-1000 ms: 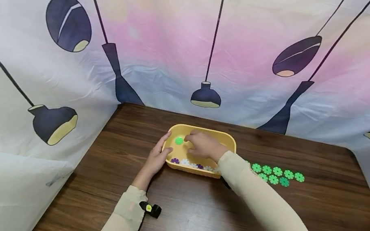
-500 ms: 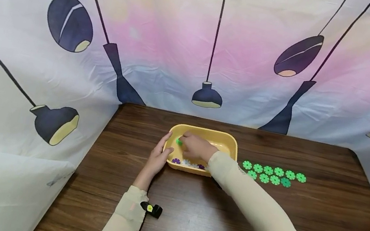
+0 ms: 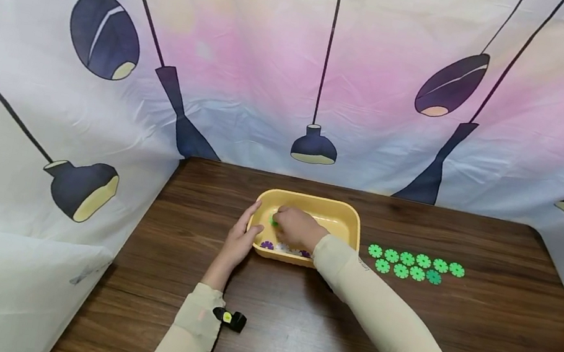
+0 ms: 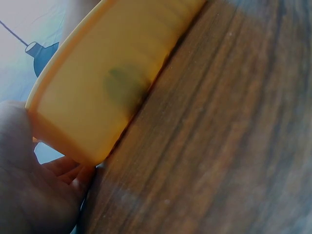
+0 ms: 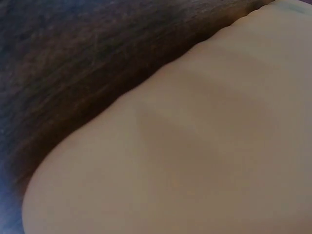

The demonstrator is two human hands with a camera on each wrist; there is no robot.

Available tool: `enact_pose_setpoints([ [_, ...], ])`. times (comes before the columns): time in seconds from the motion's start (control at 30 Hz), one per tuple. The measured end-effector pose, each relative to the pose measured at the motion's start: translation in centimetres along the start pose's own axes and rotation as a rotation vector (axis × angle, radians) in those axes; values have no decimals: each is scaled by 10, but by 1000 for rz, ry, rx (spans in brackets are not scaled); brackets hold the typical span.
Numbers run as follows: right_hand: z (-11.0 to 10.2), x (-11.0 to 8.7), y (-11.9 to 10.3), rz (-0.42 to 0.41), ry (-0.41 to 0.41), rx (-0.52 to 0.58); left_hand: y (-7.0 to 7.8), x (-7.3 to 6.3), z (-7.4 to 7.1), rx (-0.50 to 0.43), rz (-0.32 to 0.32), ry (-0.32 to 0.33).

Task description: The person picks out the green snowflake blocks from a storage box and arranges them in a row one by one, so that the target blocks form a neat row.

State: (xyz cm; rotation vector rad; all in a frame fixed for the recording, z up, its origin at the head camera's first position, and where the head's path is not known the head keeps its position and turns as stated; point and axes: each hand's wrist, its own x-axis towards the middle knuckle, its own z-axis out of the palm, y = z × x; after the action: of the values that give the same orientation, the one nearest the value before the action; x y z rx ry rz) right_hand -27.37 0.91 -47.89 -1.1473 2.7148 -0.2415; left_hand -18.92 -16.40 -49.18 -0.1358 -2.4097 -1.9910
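Observation:
A yellow plastic basin (image 3: 343,212) stands on the table, and my left hand (image 3: 239,238) grips its left end, thumb at the near corner and fingers on the outer side. The left wrist view shows the same left hand (image 4: 34,185) against the basin wall (image 4: 73,112), with a dark round shadow through the plastic. Inside the basin, my right hand (image 3: 298,227) has curled fingers pinching a green snowflake disc (image 3: 273,221), mostly hidden by them. Purple (image 3: 267,244) and white snowflake discs (image 3: 282,248) lie along the basin's near side.
Right of the basin, green snowflake discs (image 3: 406,259) lie flat in two rows, one of them darker green (image 3: 433,276). The brown wooden table (image 3: 287,340) meets a printed cloth (image 3: 244,131) at its back edge. A blurred pale surface (image 5: 195,146) fills most of the right wrist view.
My right hand has moved left inside the basin to the green disc and closed its fingers on it, shifting it slightly nearer. My left hand keeps its grip on the basin.

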Motion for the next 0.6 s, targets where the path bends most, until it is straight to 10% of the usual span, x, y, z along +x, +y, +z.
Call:
enact_pose_setpoints([
  [0.6, -4, -1, 4, 80, 25, 166, 0, 0, -1, -3, -17, -12],
])
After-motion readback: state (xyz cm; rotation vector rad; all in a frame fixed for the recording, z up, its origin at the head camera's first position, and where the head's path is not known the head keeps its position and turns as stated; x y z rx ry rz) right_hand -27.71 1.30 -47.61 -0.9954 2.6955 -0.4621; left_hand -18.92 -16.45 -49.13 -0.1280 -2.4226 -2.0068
